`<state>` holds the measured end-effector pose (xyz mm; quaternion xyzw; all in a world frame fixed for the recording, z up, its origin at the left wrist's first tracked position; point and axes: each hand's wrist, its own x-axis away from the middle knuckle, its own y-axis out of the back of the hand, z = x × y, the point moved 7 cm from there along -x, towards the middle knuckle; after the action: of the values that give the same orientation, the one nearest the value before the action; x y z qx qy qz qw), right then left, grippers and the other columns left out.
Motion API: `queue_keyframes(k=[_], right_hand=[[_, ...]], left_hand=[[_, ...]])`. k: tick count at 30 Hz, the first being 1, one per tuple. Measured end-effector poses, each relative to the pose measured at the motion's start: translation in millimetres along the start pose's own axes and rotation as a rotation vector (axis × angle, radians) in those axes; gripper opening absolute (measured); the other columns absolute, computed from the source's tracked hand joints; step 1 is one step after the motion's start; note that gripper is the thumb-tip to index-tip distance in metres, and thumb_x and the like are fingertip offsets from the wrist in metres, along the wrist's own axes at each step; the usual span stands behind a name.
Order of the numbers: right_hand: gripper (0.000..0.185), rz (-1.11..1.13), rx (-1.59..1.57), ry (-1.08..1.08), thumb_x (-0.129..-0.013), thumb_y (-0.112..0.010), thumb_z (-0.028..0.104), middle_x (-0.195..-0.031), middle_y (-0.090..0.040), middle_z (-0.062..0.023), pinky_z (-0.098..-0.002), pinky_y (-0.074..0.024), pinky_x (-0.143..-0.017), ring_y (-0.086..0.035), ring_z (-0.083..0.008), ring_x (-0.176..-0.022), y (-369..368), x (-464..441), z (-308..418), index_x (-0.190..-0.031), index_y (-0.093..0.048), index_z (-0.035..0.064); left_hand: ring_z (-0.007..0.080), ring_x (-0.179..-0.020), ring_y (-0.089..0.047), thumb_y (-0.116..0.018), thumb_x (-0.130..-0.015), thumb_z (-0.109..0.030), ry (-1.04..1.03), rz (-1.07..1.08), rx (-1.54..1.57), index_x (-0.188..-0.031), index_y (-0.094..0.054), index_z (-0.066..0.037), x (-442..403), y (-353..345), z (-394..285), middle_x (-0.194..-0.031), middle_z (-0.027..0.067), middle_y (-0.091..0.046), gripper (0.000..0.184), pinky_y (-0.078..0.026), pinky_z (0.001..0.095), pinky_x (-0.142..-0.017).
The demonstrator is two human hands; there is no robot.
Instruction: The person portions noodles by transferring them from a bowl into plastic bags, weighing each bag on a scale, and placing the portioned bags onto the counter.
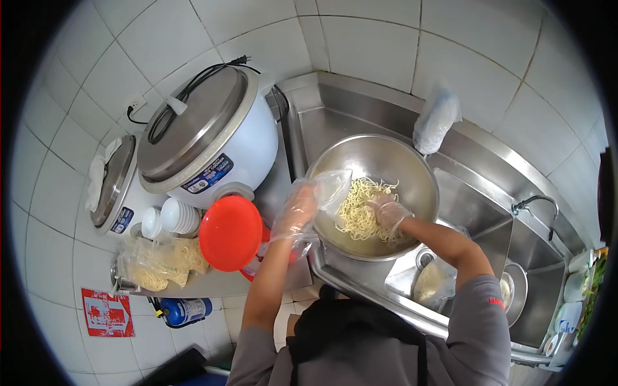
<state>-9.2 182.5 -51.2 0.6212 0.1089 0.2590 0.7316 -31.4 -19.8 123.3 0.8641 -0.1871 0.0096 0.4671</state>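
Note:
A large steel bowl (412, 174) rests over the sink counter with yellow noodles (360, 209) inside. My right hand (388, 213), in a clear plastic glove, is closed in the noodles at the right of the pile. At the bowl's left rim my left hand (299, 207), also in a clear glove, holds a clear plastic bag (331, 188) whose end reaches over the bowl. Its fingers are wrapped round the bag. Whether anything is inside the bag cannot be made out.
Left of the bowl stand a large rice cooker (248, 154), a red plate (230, 233), stacked white bowls (180, 215) and bagged noodles (154, 260). On the right are sink basins, a faucet (537, 201), another noodle bag (434, 283) and a steel bowl (517, 293).

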Motion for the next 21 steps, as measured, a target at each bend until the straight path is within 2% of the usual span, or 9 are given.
queue_keyframes(k=[2,4,8,10,12,15,16,20,21], right_hand=[[0.041,-0.216,-0.129,0.055,-0.081,-0.052,0.035,-0.12,-0.052,-0.0205,-0.0416,-0.0368,-0.095,-0.052,-0.0318,-0.106,1,2,-17,-0.117,-0.055,0.0163],[0.033,0.024,-0.062,-0.036,-0.081,-0.052,0.031,-0.114,-0.057,-0.0176,-0.0405,-0.0359,-0.097,-0.054,-0.03,-0.105,-14,-4,-56,-0.109,-0.061,0.0163],[0.039,-0.075,-0.15,0.122,-0.073,-0.061,0.034,-0.101,-0.063,-0.0179,-0.0382,-0.0393,-0.093,-0.057,-0.029,-0.099,122,40,-41,-0.099,-0.064,0.0045],[0.048,-0.169,-0.455,0.032,-0.069,-0.063,0.036,-0.097,-0.063,-0.0199,-0.0377,-0.0419,-0.088,-0.058,-0.0258,-0.094,182,64,-32,-0.101,-0.063,0.0003],[0.051,-0.271,-0.97,-0.281,-0.068,-0.063,0.037,-0.093,-0.063,-0.0222,-0.0375,-0.0438,-0.083,-0.059,-0.0233,-0.088,228,85,-7,-0.102,-0.061,-0.0018],[0.052,-0.182,-0.606,-0.25,-0.066,-0.063,0.035,-0.086,-0.063,-0.0208,-0.0348,-0.0451,-0.076,-0.059,-0.0219,-0.078,219,80,-17,-0.101,-0.061,-0.0043],[0.054,-0.036,-0.624,-0.3,-0.064,-0.064,0.038,-0.085,-0.063,-0.0222,-0.0342,-0.0454,-0.073,-0.059,-0.0251,-0.077,214,78,-3,-0.097,-0.062,-0.0061],[0.053,0.112,-0.665,-0.277,-0.069,-0.065,0.034,-0.093,-0.064,-0.0192,-0.0351,-0.0463,-0.075,-0.06,-0.0251,-0.079,150,42,7,-0.104,-0.06,-0.0047],[0.048,0.013,-0.684,-0.008,-0.072,-0.064,0.031,-0.092,-0.064,-0.018,-0.0345,-0.0468,-0.077,-0.06,-0.024,-0.081,118,24,-11,-0.103,-0.06,-0.0053]], left_hand=[[0.0353,-0.116,-0.045,-0.05,-0.086,-0.016,-0.107,-0.062,-0.021,-0.114,-0.056,-0.002,-2,3,-6,-0.122,0.0231,-0.048,0.032,-0.036,0.0381,-0.097],[0.0354,-0.119,-0.043,-0.053,-0.084,-0.014,-0.189,-0.128,-0.023,-0.119,-0.051,-0.002,-6,-2,0,-0.126,0.0221,-0.046,0.037,-0.035,0.0378,-0.099],[0.0347,-0.123,-0.039,-0.057,-0.08,-0.01,-0.268,-0.245,-0.028,-0.128,-0.043,-0.005,-18,-3,4,-0.134,0.0199,-0.038,0.05,-0.033,0.0364,-0.102],[0.0344,-0.125,-0.036,-0.058,-0.078,-0.007,-0.264,-0.246,-0.056,-0.131,-0.039,-0.006,-25,-6,-2,-0.137,0.0194,-0.034,0.056,-0.031,0.0359,-0.103],[0.034,-0.126,-0.034,-0.058,-0.077,-0.004,-0.243,-0.212,-0.093,-0.133,-0.037,-0.007,-40,-18,-8,-0.139,0.0193,-0.031,0.06,-0.03,0.0356,-0.105],[0.0335,-0.127,-0.033,-0.058,-0.076,-0.001,-0.333,-0.136,-0.062,-0.134,-0.036,-0.007,-35,-30,-38,-0.14,0.0195,-0.029,0.062,-0.029,0.0349,-0.106],[0.0328,-0.128,-0.032,-0.054,-0.077,0.001,-0.398,-0.118,-0.027,-0.134,-0.036,-0.008,-35,-37,-47,-0.141,0.0175,-0.028,0.061,-0.028,0.0349,-0.106],[0.0293,-0.132,-0.025,-0.043,-0.08,0.004,-0.634,0.011,0.063,-0.136,-0.032,-0.007,-25,-66,-75,-0.144,0.0151,-0.024,0.058,-0.025,0.0341,-0.108],[0.0289,-0.133,-0.024,-0.042,-0.08,0.005,-0.658,0.039,0.102,-0.136,-0.031,-0.006,-20,-72,-75,-0.144,0.0156,-0.023,0.058,-0.024,0.0338,-0.109]])
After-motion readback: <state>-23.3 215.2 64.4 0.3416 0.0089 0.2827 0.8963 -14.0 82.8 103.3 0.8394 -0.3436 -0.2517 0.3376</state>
